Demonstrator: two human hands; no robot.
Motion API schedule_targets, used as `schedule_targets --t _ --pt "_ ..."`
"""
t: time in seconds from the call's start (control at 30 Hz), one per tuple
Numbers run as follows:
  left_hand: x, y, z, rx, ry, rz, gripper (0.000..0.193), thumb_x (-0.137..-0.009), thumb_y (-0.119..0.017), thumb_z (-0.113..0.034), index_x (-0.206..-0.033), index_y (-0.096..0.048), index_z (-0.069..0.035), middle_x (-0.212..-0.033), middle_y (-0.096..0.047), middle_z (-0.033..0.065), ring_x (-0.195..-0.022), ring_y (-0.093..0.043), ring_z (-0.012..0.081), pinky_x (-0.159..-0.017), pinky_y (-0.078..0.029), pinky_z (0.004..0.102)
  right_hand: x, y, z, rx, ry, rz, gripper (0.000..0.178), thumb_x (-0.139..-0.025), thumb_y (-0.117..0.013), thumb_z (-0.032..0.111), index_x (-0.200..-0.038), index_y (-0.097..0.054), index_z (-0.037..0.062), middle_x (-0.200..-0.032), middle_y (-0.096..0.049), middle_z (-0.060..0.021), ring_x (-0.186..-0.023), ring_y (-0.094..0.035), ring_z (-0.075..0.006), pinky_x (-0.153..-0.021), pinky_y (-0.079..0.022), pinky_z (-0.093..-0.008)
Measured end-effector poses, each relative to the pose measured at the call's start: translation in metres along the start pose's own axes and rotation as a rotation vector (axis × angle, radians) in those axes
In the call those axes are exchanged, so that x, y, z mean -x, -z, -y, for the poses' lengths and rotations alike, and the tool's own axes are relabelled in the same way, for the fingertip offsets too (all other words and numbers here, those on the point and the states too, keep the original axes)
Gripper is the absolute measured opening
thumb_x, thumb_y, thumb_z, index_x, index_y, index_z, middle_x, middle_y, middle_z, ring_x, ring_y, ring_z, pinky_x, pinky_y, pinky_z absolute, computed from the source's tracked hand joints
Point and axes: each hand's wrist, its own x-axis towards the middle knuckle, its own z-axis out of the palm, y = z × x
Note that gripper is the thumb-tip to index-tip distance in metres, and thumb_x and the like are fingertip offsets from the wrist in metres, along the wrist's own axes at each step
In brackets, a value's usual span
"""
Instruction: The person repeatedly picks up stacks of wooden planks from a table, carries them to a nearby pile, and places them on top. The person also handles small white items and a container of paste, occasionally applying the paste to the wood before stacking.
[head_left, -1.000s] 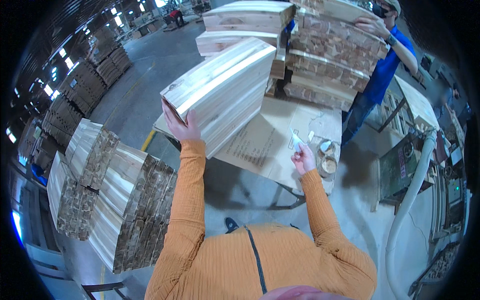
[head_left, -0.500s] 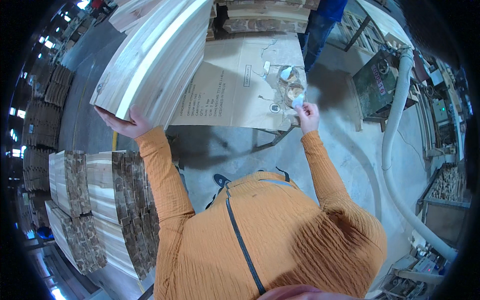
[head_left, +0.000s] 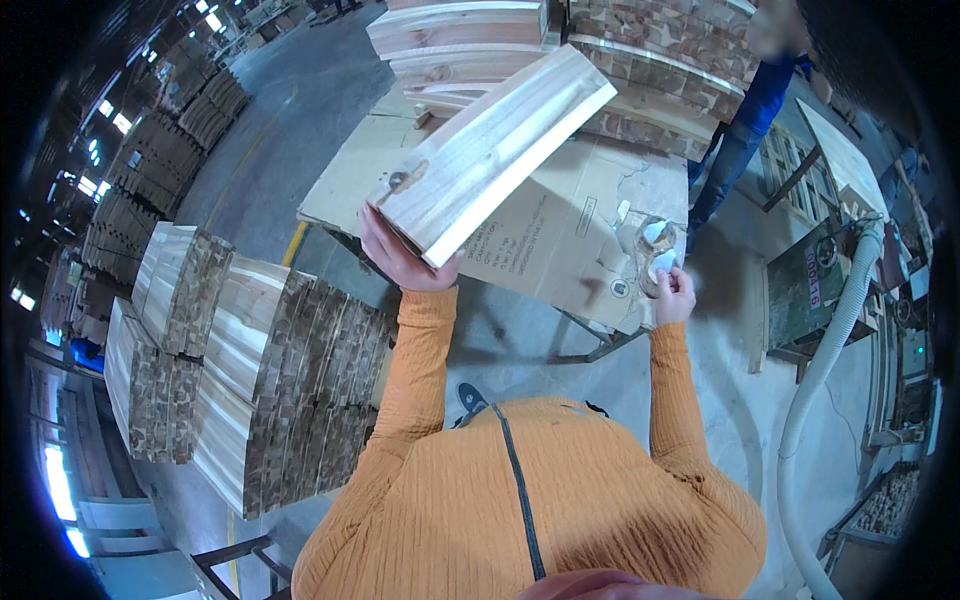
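My left hand [head_left: 405,258] grips the lower near end of a pale wooden board [head_left: 500,150], fingers wrapped under it and thumb at its near corner. The board slants up and away to the right, its broad face showing a dark knot [head_left: 400,180] near my fingers. At the right corner of the cardboard-covered table, my right hand [head_left: 675,296] is closed in a pinch on a small pale-blue scraper [head_left: 662,265]. The scraper's blade is over a patch of brown paste [head_left: 645,250]. Another pale-blue flat piece [head_left: 656,232] lies just beyond it.
Torn cardboard [head_left: 560,240] covers the table. Stacked boards [head_left: 660,80] stand along its far side, with a co-worker in blue [head_left: 745,130] beside them. More stacked boards [head_left: 240,370] are at my left. A hose [head_left: 815,380] runs down by a green machine [head_left: 815,295] at right.
The board has turned in my left hand from standing tall on edge to showing its broad face. My right hand keeps the scraper at the paste. The whole view has shifted.
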Motion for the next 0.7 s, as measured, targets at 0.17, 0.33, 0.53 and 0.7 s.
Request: schedule_targets --t 0.17,0.33,0.53,0.7 --pt "0.008 0.003 -0.001 0.037 -0.044 0.003 0.112 -0.066 -0.052 -0.075 -0.135 -0.028 0.01 -0.133 -0.035 0.0299 -0.122 -0.037 0.0423 -0.097 -0.029 0.0507 0.033 -0.021 0.018 -0.014 -0.104 0.198 0.017 -0.08 -0.068 0.017 -0.082 -0.064 0.0009 -0.063 -0.056 0.0013 -0.058 -0.051 -0.0059 -0.053 -0.042 -0.023" --pt "0.002 0.0 -0.002 0.096 -0.013 0.012 0.114 -0.066 -0.053 -0.075 -0.136 -0.025 0.009 -0.132 -0.033 0.0305 -0.119 -0.038 0.042 -0.095 -0.03 0.0505 0.048 -0.03 0.003 0.288 -0.147 0.319 0.027 -0.076 -0.068 0.03 -0.082 -0.065 0.0042 -0.063 -0.061 -0.0073 -0.058 -0.059 -0.0186 -0.056 -0.046 -0.0331" --pt "-0.006 0.002 0.004 0.034 -0.022 0.027 0.112 -0.067 -0.052 -0.075 -0.136 -0.025 0.01 -0.13 -0.035 0.0314 -0.12 -0.038 0.043 -0.096 -0.03 0.0504 0.045 -0.037 0.005 0.608 -0.141 0.292 0.036 -0.076 -0.066 0.041 -0.073 -0.063 0.0052 -0.066 -0.062 -0.0117 -0.062 -0.06 -0.0291 -0.059 -0.047 -0.0393" --pt "-0.018 0.004 0.009 0.071 0.0 0.02 0.109 -0.069 -0.053 -0.071 -0.135 -0.026 0.011 -0.13 -0.037 0.0307 -0.119 -0.039 0.043 -0.097 -0.03 0.05 0.054 -0.046 0.007 0.184 -0.088 0.313 0.027 -0.081 -0.066 0.029 -0.076 -0.062 0.0027 -0.061 -0.059 -0.0101 -0.054 -0.056 -0.018 -0.056 -0.047 -0.0308"
